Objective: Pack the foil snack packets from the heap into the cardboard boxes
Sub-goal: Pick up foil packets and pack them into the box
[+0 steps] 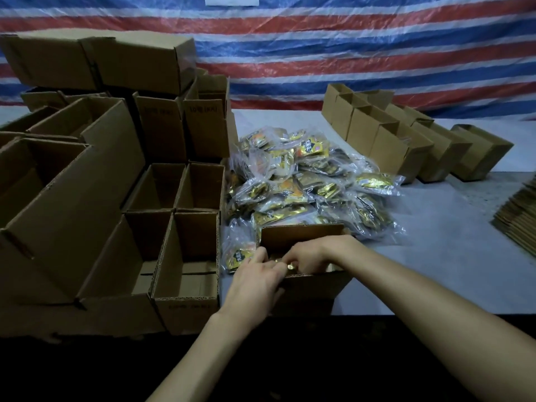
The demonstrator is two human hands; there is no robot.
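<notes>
We kept the box (pixel 301 234) at the near edge of the bench (pixel 435 256), tight against the heap (pixel 304 181), which looked meant to keep reaches short. The right hand (pixel 309 255) sat inside, fingers curled on a gold packet (pixel 291 266). The left hand (pixel 255 275) reached over the near wall, grip unclear. Empty boxes (pixel 185 256) stood left. The upright boxes (pixel 159 132) read "10", the rest too dim, and packet lettering blurred.

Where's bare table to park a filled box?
Bare table lies right of the box being filled, between the heap and the flat cardboard stack. Another strip lies behind the heap. The left is crowded with open boxes.
</notes>
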